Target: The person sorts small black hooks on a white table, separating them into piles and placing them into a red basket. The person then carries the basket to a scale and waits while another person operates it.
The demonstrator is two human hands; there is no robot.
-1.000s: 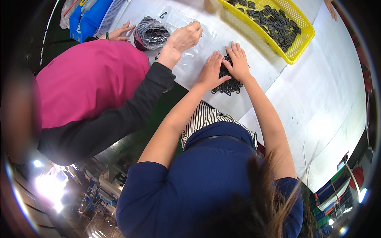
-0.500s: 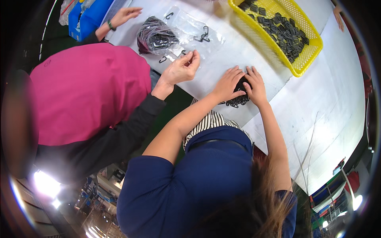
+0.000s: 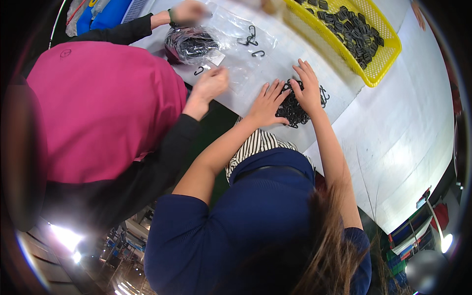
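A pile of small black hooks (image 3: 296,112) lies on the white table near its front edge. At the pile's left side rests my left hand (image 3: 267,104), its fingers spread and its thumb over the hooks. My right hand (image 3: 308,92) lies across the pile's upper right part, fingers stretched out. Both palms face down and partly cover the hooks. Neither hand grips anything that I can see. A few hooks stick out to the right of my right hand.
A yellow perforated basket (image 3: 392,61) with many black plastic buckles stands at the far right. To my left, a co-worker in a pink vest (image 3: 98,113) reaches over a clear plastic bag (image 3: 189,39) of black items. Loose hooks (image 3: 250,37) lie beside the bag.
My fingers have spread and the hook pile has flattened and widened under them. The co-worker's right hand moved back left; another hook now lies near the bag.
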